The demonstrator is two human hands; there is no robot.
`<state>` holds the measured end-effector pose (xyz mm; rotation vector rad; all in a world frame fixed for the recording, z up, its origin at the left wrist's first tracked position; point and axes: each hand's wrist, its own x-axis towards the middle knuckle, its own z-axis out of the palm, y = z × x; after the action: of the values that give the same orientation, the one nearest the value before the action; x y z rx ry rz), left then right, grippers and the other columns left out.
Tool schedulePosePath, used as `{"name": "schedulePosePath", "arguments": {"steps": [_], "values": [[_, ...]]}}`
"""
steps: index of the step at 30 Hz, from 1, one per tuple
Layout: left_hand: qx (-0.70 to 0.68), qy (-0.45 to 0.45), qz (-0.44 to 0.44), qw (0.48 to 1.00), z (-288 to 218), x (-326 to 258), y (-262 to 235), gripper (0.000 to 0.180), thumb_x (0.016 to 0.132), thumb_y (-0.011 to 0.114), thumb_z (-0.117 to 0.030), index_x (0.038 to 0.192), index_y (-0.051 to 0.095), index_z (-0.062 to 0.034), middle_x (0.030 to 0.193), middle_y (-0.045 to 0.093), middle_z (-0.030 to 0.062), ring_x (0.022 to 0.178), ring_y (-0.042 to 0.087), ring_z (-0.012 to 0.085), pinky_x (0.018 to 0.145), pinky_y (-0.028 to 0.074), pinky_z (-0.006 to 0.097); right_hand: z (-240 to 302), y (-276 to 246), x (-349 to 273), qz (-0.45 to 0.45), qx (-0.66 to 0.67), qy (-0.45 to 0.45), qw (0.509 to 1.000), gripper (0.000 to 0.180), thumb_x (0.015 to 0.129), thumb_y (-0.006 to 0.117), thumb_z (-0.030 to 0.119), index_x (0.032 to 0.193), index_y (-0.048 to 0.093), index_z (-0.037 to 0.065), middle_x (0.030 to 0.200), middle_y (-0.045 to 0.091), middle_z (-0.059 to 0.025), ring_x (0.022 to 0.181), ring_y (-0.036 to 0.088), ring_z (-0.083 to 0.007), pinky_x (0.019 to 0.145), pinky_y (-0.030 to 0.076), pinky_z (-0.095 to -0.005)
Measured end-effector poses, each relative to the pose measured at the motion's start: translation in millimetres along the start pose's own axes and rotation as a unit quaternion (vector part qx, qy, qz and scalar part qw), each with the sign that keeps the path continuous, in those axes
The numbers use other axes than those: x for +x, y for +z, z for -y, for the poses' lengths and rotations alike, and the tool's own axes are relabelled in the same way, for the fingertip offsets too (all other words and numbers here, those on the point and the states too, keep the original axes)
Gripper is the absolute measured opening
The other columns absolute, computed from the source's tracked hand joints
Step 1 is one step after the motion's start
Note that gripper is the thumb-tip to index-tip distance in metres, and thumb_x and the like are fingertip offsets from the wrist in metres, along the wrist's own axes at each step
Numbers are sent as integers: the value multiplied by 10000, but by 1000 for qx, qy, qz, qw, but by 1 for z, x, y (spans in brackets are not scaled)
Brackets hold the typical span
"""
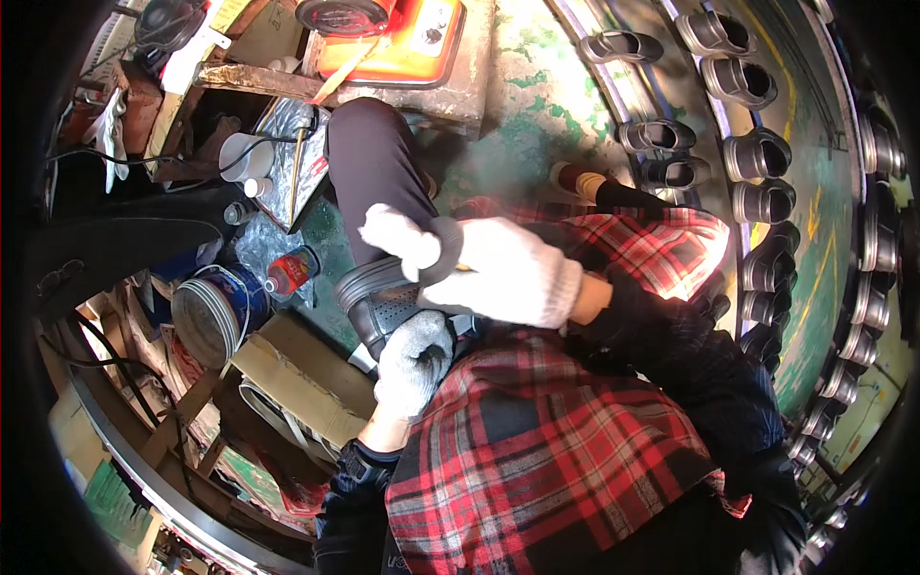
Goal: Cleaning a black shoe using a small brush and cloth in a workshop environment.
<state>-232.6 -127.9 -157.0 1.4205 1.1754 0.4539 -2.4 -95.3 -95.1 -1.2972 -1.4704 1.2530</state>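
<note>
One black shoe (385, 312) faces sole-forward, long axis unclear.

Hard, patchy light cast on upper middle; source not shown. Right hand (513, 273) overexposed, glove texture washed out. Glare thrown on right edge of plaid cloth (690, 254). Left-hand side dimmer, shadowed. Shoe rows (762, 203) bent by fisheye; corners blacked out.

I can read no lettering; print on the red bottle (293, 271), right of the blue bucket (230, 305), is too small.
</note>
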Motion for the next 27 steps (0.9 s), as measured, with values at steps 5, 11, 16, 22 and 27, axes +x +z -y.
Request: {"name": "schedulePosePath", "arguments": {"steps": [5,11,16,22,27], "values": [[-16,31,90,995,20,-10,-6,169,801,657,79,955,670,10,900,672,132,860,665,258,780,537,334,0,17,3,25,-193,8,981,260,814,746,268,962,676,65,896,663,-146,852,649,-331,776,511,-420],[115,122,92,982,-9,0,-6,245,765,697,53,1000,704,-19,1026,701,171,1002,672,335,904,530,372,-7,-7,-2,27,-242,64,968,205,812,657,254,770,677,54,758,662,-177,711,648,-376,667,516,-469],[79,120,79,987,4,-10,-9,238,779,695,46,1008,706,-19,1012,702,173,952,682,330,860,538,372,13,-20,10,34,16,150,988,246,811,694,273,935,699,61,832,679,-172,769,677,-324,711,526,-410],[118,122,154,973,3,-9,-14,229,836,683,35,1058,694,-16,999,685,156,938,671,315,832,536,360,-2,7,5,30,-89,9,996,230,799,677,247,941,678,66,743,636,-157,718,638,-374,692,520,-446],[72,255,-41,963,-11,2,0,266,827,702,63,1081,682,-15,1013,692,130,946,678,290,870,543,373,-2,-17,1,99,-108,184,972,221,771,720,169,963,685,66,843,689,-131,764,677,-291,723,525,-378]]}}
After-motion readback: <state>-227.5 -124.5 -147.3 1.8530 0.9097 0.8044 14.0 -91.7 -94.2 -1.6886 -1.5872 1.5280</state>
